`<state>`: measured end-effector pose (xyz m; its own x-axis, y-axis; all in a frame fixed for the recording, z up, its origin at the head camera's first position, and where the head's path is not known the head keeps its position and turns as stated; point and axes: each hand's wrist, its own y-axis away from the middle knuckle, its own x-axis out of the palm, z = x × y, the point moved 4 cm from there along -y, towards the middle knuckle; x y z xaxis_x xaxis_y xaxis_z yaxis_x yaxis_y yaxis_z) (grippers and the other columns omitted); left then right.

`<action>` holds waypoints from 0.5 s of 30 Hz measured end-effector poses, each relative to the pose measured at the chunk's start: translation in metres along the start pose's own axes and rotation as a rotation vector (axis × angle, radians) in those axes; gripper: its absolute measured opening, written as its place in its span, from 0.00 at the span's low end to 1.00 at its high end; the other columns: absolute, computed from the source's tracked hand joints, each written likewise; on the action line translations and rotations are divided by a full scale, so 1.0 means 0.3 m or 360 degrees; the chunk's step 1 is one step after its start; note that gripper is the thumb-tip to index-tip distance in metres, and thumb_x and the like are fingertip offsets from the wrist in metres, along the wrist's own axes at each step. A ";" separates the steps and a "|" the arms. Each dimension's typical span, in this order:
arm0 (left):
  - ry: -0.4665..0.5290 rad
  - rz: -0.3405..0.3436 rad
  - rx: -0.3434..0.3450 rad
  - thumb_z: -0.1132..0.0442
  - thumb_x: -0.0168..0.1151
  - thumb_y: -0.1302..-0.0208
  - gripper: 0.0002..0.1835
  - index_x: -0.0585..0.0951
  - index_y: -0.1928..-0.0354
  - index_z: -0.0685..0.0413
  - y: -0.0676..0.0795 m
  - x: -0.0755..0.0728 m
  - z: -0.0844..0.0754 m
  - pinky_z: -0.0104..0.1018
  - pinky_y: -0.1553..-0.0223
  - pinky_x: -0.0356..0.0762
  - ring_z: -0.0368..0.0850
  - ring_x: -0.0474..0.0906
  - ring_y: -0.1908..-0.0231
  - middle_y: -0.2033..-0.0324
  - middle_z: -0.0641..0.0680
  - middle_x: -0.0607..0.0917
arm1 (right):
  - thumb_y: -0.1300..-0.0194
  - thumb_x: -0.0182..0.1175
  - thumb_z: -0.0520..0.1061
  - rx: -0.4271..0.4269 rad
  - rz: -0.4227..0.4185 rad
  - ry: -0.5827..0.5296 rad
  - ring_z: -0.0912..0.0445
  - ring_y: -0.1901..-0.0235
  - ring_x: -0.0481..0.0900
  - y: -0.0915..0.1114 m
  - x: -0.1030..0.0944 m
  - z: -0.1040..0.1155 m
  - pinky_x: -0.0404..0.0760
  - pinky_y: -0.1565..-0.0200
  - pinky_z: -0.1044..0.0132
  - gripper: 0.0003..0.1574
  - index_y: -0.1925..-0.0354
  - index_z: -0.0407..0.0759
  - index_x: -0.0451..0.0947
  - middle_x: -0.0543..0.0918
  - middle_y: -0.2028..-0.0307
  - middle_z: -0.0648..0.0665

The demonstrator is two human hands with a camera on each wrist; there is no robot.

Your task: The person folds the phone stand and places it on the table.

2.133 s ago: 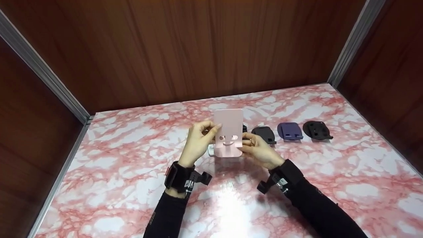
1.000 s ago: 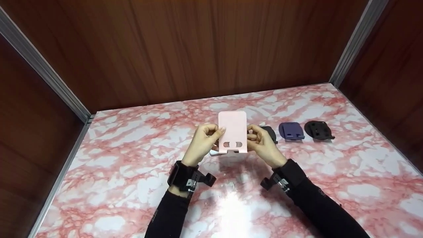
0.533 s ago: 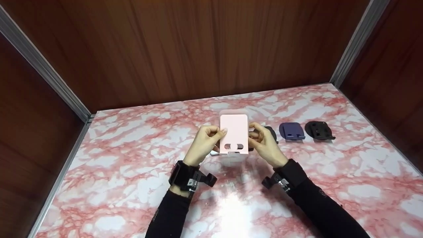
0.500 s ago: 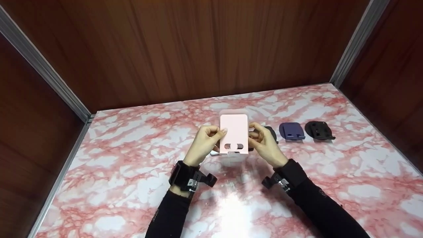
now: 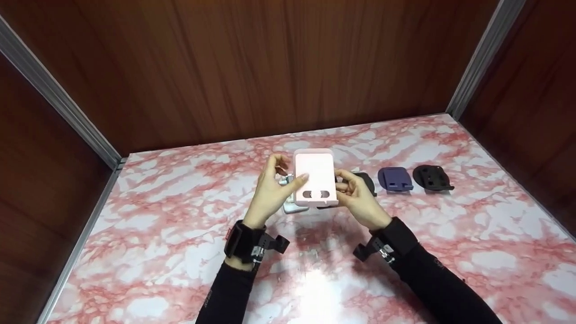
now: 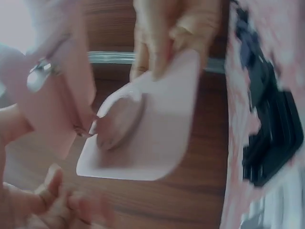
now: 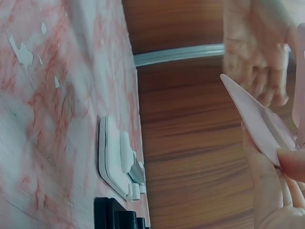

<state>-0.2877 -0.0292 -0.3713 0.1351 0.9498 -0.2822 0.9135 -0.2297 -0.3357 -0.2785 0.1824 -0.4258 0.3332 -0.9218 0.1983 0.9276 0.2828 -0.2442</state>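
A pink folding phone stand [image 5: 315,173] is held up above the table. In the left wrist view its rounded plate [image 6: 164,124] stands at an angle to the other panel, with a round hinge part between them. My right hand [image 5: 361,198] grips the stand's right side, thumb and fingers pinching the plate's edge in the right wrist view. My left hand [image 5: 269,193] is at the left side; its thumb lies against the front panel while its fingers are spread away from the stand. Part of the right fingers is hidden behind the stand.
On the marbled table [image 5: 180,252] behind the hands, folded stands lie in a row: a white one [image 5: 294,208], a dark one [image 5: 366,183] partly hidden, a purple one [image 5: 395,178] and a black one [image 5: 433,177]. Wooden walls [image 5: 288,67] enclose the table.
The phone stand's front panel has tilted, with the other plate's top edge showing behind it and the bottom lip visible again. My left fingers have come away from the stand; the right hand keeps its grip.
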 end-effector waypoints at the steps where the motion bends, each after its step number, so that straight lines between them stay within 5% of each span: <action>1: 0.0042 0.0057 -0.0058 0.61 0.74 0.29 0.27 0.75 0.35 0.64 0.000 0.000 0.007 0.43 0.44 0.81 0.57 0.78 0.46 0.48 0.62 0.80 | 0.22 0.51 0.21 0.0007 -0.0004 0.0006 0.55 0.55 0.93 0.001 -0.001 0.001 0.94 0.50 0.56 0.19 0.39 0.30 0.75 0.93 0.53 0.43; 4: 0.0130 0.0254 -0.0216 0.60 0.70 0.24 0.34 0.71 0.24 0.66 0.001 0.009 0.020 0.48 0.41 0.88 0.62 0.79 0.39 0.38 0.67 0.80 | 0.22 0.51 0.22 0.0031 -0.0030 0.0040 0.56 0.55 0.93 0.004 -0.004 0.006 0.94 0.50 0.59 0.19 0.38 0.27 0.74 0.93 0.52 0.43; 7: 0.0190 0.0375 -0.0281 0.60 0.66 0.21 0.33 0.72 0.22 0.68 0.000 0.021 0.026 0.46 0.48 0.92 0.59 0.82 0.42 0.39 0.68 0.83 | 0.22 0.52 0.23 0.0060 -0.0062 0.0063 0.56 0.55 0.93 0.006 -0.008 0.012 0.94 0.50 0.58 0.21 0.34 0.21 0.73 0.93 0.52 0.42; 15: 0.0388 0.0313 -0.0378 0.63 0.66 0.21 0.26 0.77 0.28 0.71 -0.007 0.026 0.044 0.40 0.60 0.95 0.46 0.87 0.58 0.53 0.62 0.87 | 0.07 0.40 0.45 0.0222 -0.0044 -0.0026 0.57 0.52 0.91 0.004 0.005 0.037 0.93 0.49 0.61 0.31 0.27 0.21 0.71 0.92 0.51 0.46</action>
<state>-0.2935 -0.0242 -0.3846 0.3774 0.9218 -0.0888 0.9207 -0.3838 -0.0712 -0.2749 0.1843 -0.4153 0.3087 -0.9257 0.2187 0.9506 0.2923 -0.1045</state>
